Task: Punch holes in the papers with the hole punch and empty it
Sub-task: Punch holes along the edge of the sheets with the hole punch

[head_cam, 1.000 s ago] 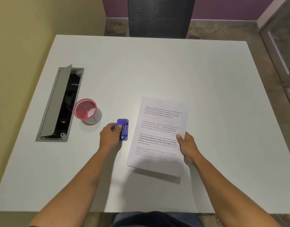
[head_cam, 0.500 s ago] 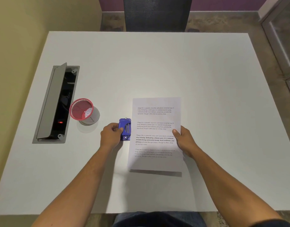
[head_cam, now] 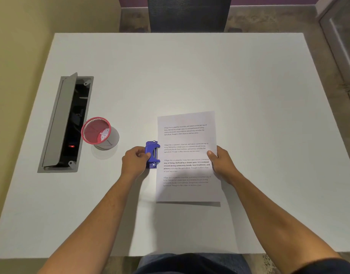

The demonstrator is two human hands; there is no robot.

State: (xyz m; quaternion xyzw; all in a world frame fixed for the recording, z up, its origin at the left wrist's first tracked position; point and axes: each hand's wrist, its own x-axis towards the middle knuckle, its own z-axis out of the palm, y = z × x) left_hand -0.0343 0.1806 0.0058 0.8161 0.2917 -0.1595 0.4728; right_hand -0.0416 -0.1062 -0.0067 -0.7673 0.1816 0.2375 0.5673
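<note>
White matte tabletop [head_cam: 190, 72] is filling the view, person sitting at the near edge, both forearms reaching forward.

Left hand [head_cam: 135, 162] is curling around the small blue metal two-hole punch [head_cam: 152, 154], thumb and fingers gripping its left side, punch resting on the table. Right hand [head_cam: 221, 164] is pinching the right edge of the white printed paper sheet(s) [head_cam: 188, 157], thumb on top. Cannot tell if it is one sheet or a thin stack. Near edge of the paper is casting a shadow on the table, so that end is probably lifting slightly.

Step in hand, as I judge it: feeding the paper's left edge into the punch slot. Paper edge is touching or just entering the punch mouth; how deep it sits is hidden. No holes visible along that edge, so punching is likely not done yet.

Next move is calling for: sliding the sheet fully in, squaring the edge to the punch, then pressing the lever down with the left hand while the right keeps the paper from skewing.

Beyond the left hand and further left, a red wire-mesh cup [head_cam: 96, 130] is standing upright, holding what looks like small white paper scraps at the bottom, likely the place for emptying. Just left of it, a grey recessed cable box [head_cam: 57, 123] is sitting with lid open, dark inside, red light glowing.

Far beyond both hands, a dark mesh chair back [head_cam: 189, 13] is standing at the table's far edge.
</note>
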